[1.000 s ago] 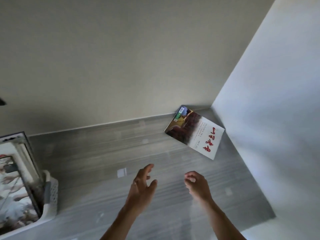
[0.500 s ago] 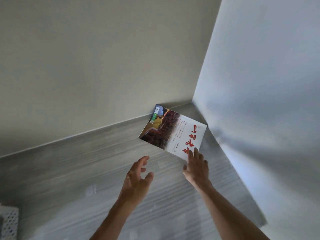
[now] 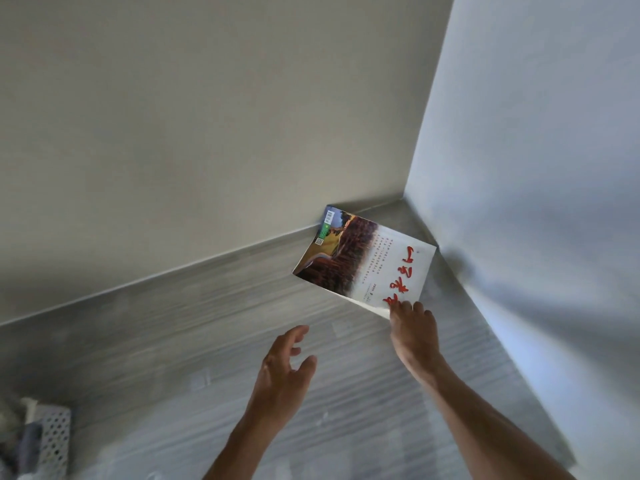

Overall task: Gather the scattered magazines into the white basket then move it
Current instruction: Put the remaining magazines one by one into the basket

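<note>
A magazine (image 3: 360, 261) with a white cover, red lettering and a brown landscape photo lies on the grey floor in the corner of two walls. My right hand (image 3: 414, 336) has its fingertips on the magazine's near corner, where the edge looks slightly lifted; the thumb is hidden. My left hand (image 3: 284, 372) hovers open above the floor, left of and nearer than the magazine, touching nothing. The white perforated basket (image 3: 55, 441) shows only partly at the bottom left edge, with something dark inside it.
A beige wall (image 3: 207, 116) runs behind the magazine and a pale wall (image 3: 536, 168) closes in on the right, meeting at the corner. Grey striped floor (image 3: 173, 341) stretches between the basket and the magazine.
My right hand has reached forward and landed on the magazine's near corner. The view swung right, then a little back, so the basket slipped to the bottom left edge.
</note>
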`<state>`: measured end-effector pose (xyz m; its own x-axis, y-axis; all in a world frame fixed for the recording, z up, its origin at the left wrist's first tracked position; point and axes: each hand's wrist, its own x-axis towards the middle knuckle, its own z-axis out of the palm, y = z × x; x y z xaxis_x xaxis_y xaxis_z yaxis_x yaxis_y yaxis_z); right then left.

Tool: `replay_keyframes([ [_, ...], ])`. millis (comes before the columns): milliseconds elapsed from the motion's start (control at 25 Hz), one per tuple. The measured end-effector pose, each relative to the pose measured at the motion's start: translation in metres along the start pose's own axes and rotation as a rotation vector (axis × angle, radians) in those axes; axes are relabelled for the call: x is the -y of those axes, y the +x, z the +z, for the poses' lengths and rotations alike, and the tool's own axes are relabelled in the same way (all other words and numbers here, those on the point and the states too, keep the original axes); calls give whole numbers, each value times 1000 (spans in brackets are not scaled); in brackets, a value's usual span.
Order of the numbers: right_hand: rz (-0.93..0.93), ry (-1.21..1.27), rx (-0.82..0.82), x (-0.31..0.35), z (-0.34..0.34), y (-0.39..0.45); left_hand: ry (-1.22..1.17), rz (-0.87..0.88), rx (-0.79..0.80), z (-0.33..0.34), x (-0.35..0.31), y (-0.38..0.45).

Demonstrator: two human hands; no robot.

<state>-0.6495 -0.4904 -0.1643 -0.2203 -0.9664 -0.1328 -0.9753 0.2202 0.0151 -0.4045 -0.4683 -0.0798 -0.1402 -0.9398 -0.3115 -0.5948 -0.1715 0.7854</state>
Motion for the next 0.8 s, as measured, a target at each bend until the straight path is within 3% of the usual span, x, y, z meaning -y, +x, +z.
replay_keyframes([
  [160,-31,169,-28,1,-8,-5,0,10,-60,-3,3,-7],
  [320,-272,361,-68,44,-17,-75,40,71,-196,-12,2,-20],
  [480,-484,286,60,71,-9,-164,152,131,-280,-26,15,-32],
  [560,-528,267,155,70,0,-194,267,82,-215,-29,34,-32],
  [720,-503,205,209,91,9,-220,696,-192,243,-31,94,-46],
  [800,-496,140,184,105,11,-223,698,-223,197,-26,122,-69],
])
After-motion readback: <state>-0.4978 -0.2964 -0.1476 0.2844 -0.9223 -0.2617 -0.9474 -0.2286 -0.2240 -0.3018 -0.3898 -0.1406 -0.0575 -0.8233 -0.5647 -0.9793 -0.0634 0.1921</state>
